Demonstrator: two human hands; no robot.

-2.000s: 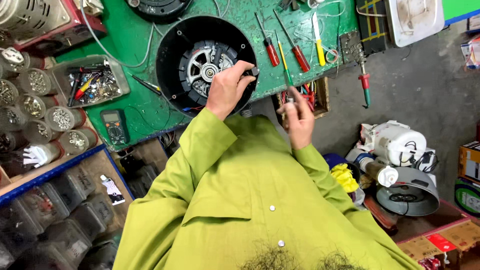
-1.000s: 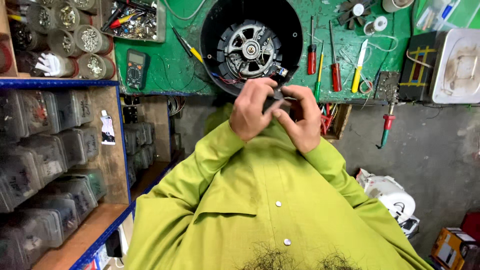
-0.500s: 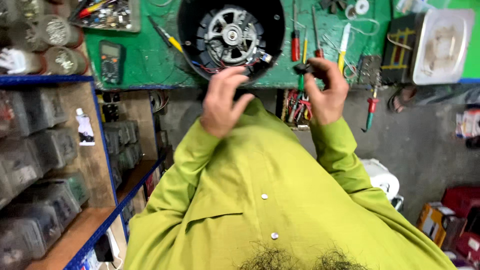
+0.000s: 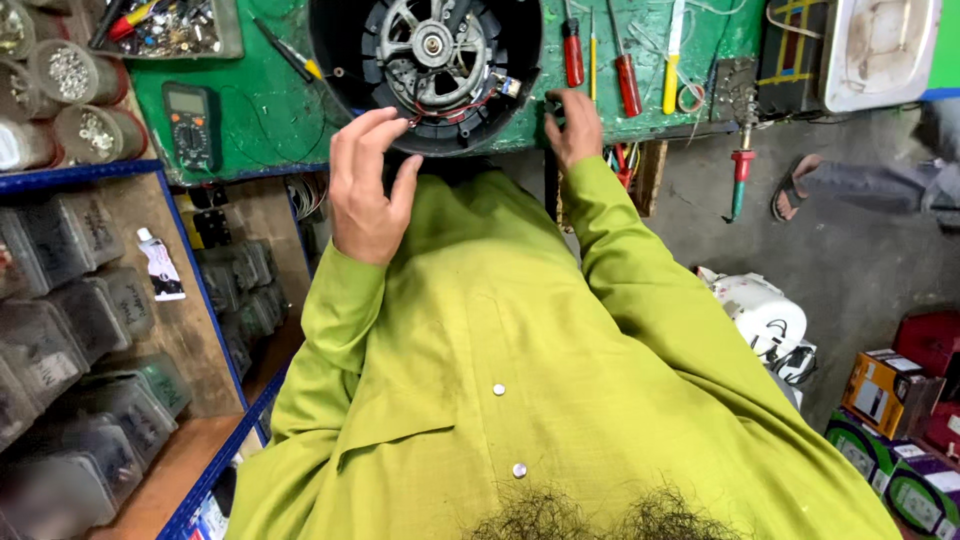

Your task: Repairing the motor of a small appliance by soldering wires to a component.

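Left hand (image 4: 368,190) open, just below the round black fan motor (image 4: 428,70). Right hand (image 4: 573,125) flat on green table (image 4: 270,105), red screwdrivers (image 4: 574,55) just above.

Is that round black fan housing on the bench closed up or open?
Open: the black housing has no cover, and its metal motor and red wires show.

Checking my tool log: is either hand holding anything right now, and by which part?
Left hand is open, holding nothing, near the round black motor housing. Right hand rests on the green bench edge; any hold cannot be told.
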